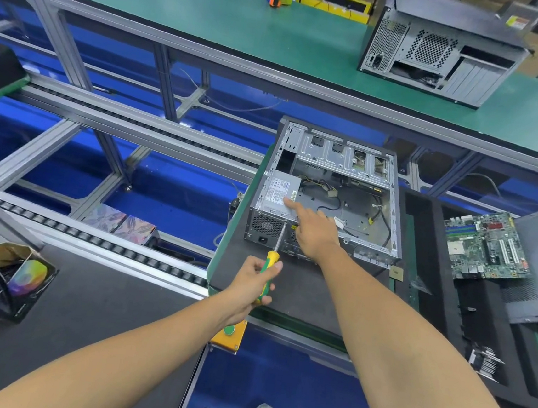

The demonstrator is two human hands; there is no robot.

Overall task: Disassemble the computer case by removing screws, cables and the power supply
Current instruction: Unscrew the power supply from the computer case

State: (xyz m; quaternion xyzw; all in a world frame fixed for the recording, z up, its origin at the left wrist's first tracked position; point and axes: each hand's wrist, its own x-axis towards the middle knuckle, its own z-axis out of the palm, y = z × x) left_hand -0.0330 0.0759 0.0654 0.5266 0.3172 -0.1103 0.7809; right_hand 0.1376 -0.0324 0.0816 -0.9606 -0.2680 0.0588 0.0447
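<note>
An open grey computer case (394,216) lies on its side on a dark mat. Its power supply (276,196) sits in the near-left corner, with yellow and black cables (325,184) trailing into the bare interior. My left hand (255,283) grips a screwdriver (270,269) with a yellow-green handle; its shaft points up at the case's rear panel beside the power supply's fan grille. My right hand (316,229) rests on the case's rear edge, its index finger stretched out onto the labelled top of the power supply.
A removed motherboard (485,246) lies to the right on a dark tray. A second case (440,52) stands on the green bench behind. A roller conveyor (93,236) runs to the left. A yellow button box (228,335) hangs below the mat's front edge.
</note>
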